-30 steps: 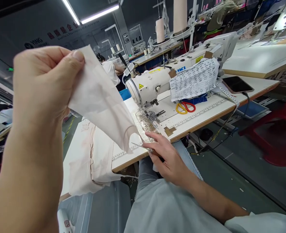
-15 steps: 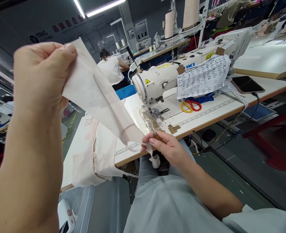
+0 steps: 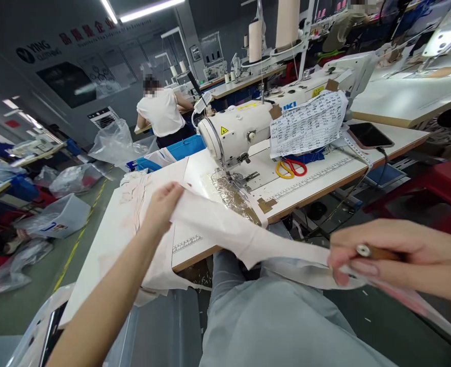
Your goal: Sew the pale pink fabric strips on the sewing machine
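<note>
A long piece of pale pink-white fabric (image 3: 225, 224) stretches between my hands above the table's front edge and my lap. My left hand (image 3: 162, 208) is closed, pinching its left end over the table. Out to the right, my right hand (image 3: 404, 260) is closed on the fabric's other end, with a loose tail hanging beyond it. A small wooden-handled tool (image 3: 381, 253) with a round metal end also sits in my right hand; its far end is hidden. Behind the fabric stands a white sewing machine (image 3: 236, 130).
More pale fabric pieces (image 3: 133, 204) lie on the table's left part. Red and yellow scissors (image 3: 291, 168), a handwritten sheet (image 3: 307, 125) and a phone (image 3: 370, 135) are at the right. A clear plastic bin (image 3: 164, 326) stands below. A co-worker (image 3: 160, 112) sits beyond the machine.
My left hand has come down and away from me with the fabric's end. My right hand has moved right and nearer the camera, drawing the fabric out lengthwise. The view has shifted slightly.
</note>
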Demonstrator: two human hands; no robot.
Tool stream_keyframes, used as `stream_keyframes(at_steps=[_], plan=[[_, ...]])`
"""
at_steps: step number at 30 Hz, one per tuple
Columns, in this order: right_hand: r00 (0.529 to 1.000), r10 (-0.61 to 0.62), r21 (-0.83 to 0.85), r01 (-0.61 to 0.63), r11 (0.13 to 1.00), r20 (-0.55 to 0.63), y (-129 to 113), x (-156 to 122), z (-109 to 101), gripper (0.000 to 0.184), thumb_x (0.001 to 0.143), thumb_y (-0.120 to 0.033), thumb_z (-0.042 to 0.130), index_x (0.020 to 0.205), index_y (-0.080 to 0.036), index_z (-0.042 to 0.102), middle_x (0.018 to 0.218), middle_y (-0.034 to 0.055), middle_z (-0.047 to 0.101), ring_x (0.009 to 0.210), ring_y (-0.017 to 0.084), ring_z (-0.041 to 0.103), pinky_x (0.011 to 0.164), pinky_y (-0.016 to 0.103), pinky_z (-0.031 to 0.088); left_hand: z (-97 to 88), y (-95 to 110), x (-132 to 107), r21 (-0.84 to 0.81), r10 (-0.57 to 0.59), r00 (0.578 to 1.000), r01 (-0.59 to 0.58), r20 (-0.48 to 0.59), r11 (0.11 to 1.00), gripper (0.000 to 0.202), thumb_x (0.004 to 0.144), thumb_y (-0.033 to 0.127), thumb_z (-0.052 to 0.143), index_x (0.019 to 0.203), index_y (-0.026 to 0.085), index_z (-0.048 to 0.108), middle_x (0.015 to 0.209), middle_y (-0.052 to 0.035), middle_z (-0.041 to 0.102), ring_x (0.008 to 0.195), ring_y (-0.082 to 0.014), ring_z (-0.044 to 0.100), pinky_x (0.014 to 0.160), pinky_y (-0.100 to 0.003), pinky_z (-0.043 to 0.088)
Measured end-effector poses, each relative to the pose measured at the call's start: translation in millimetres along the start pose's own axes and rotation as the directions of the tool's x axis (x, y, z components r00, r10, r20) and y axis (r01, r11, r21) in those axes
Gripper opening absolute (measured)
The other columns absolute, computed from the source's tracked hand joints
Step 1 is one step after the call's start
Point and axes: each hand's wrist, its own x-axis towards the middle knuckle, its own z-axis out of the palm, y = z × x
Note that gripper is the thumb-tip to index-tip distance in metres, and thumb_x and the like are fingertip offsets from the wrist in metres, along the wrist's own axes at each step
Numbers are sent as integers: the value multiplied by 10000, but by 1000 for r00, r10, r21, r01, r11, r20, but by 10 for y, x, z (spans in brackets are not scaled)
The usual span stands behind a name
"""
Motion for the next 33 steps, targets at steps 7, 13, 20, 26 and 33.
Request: stream_keyframes(at_steps=[7, 13, 20, 26, 33], plan=[[989, 129, 9, -129, 992, -74, 451, 184, 384, 343, 909, -503, 545, 1104, -283, 722, 974, 80, 683, 560, 164, 657, 532, 265, 536, 566, -750, 207, 250, -58, 952, -20, 300, 968, 421, 741, 603, 590, 802, 186, 585, 603, 8, 569, 497, -137, 521, 449, -241, 393], [926, 219, 85, -202, 976, -308, 797, 238, 484, 424, 874, -590, 554, 982, -232, 752, 800, 57, 656, 503, 149, 570, 469, 250, 512, 812, -899, 559, 416, 58, 921, -229, 386, 880, 227, 867, 386, 512, 797, 199, 620, 682, -15, 603, 617, -161, 544, 558, -264, 408], [913, 248, 74, -237, 969, -324, 757, 390, 425, 384, 880, -572, 548, 947, -263, 766, 872, 85, 680, 583, 190, 610, 494, 264, 546, 900, -1007, 781, 592, 122, 906, -362, 405, 720, 183, 930, 275, 437, 957, 212, 607, 856, -47, 673, 771, -198, 608, 639, -299, 454], [879, 295, 105, -276, 956, -375, 784, 484, 443, 347, 841, -586, 576, 917, -315, 779, 847, 96, 682, 523, 197, 599, 471, 304, 558, 918, -981, 669, 715, 386, 761, -636, 521, 289, 263, 957, 206, 388, 1102, 159, 602, 1100, -118, 641, 1015, -245, 575, 719, -348, 528], [838, 311, 168, -263, 950, -448, 1148, 354, 409, 255, 727, -609, 585, 898, -528, 757, 963, 154, 698, 530, 328, 630, 444, 457, 551, 831, -1045, 325, 655, 313, 639, -753, 703, 63, 471, 982, 328, 333, 1321, 65, 529, 1415, -181, 516, 1313, -315, 466, 1069, -491, 417]])
